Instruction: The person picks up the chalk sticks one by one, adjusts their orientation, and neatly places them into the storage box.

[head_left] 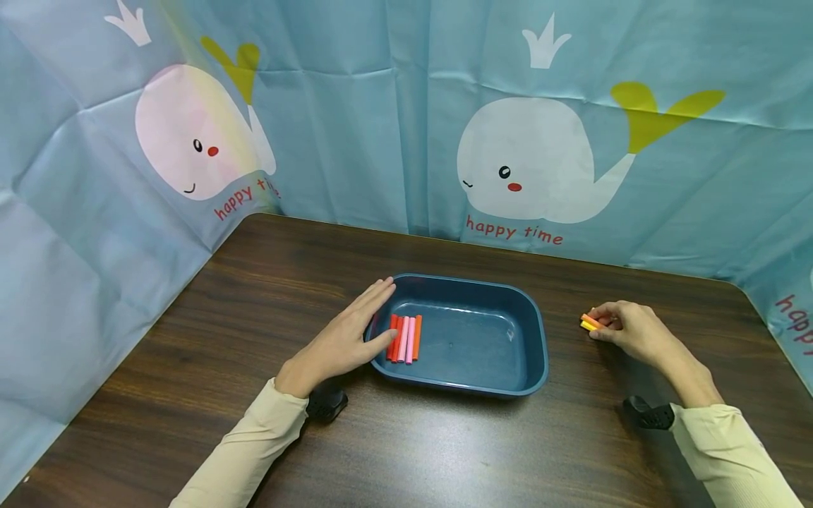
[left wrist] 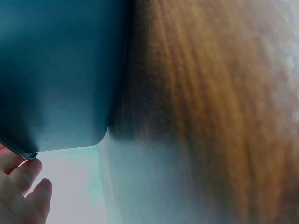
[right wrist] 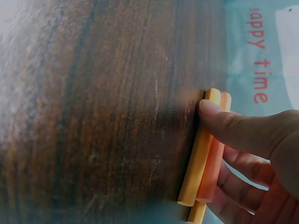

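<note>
A dark blue basin (head_left: 466, 386) holds a row of several short round sticks (head_left: 404, 339), red, pink and orange, along its left side. My left hand (head_left: 346, 331) lies at the basin's left rim, fingers fairly straight toward the far corner, thumb reaching over the near part. In the left wrist view its fingertips (left wrist: 32, 167) are right at the rim. To the right of the basin my right hand (head_left: 638, 333) pinches an orange stick (right wrist: 214, 163) and yellow sticks (right wrist: 195, 163) between thumb and fingers, close over the table.
The dark wood-grain table (head_left: 470, 451) runs up to a light blue curtain (head_left: 343, 127) printed with whales, which hangs behind and at both sides. The basin stands near the middle of the table, between both hands. Black wrist devices (head_left: 327, 403) sit under each wrist.
</note>
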The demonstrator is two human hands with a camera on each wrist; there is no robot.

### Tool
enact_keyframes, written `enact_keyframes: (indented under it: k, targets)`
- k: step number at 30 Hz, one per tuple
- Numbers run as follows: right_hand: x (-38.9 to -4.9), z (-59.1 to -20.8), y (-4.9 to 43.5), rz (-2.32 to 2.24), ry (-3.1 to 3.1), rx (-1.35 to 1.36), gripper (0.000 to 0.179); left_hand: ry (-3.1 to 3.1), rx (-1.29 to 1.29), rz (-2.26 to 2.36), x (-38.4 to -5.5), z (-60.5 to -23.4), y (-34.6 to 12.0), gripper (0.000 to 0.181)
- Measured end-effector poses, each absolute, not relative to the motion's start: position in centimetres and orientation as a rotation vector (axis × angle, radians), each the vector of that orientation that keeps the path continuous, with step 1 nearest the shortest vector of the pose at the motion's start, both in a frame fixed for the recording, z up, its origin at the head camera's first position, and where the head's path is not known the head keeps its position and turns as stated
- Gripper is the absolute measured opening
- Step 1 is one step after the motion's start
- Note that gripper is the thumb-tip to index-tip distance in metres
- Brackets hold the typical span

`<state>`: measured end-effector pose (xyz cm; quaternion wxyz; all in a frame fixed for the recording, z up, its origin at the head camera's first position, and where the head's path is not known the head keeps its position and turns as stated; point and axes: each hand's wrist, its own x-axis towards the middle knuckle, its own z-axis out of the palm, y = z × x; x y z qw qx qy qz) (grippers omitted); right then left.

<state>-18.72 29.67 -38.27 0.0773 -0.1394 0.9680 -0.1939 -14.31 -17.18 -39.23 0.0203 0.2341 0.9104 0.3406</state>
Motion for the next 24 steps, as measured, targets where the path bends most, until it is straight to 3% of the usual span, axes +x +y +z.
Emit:
enact_keyframes:
  k: [24]
  targets:
    - [-17.5,-36.2,28.1,-0.682,2.942,-0.355,0.029,2.843,0.743,1.045,-14.4,-39.3,-17.1,0.075]
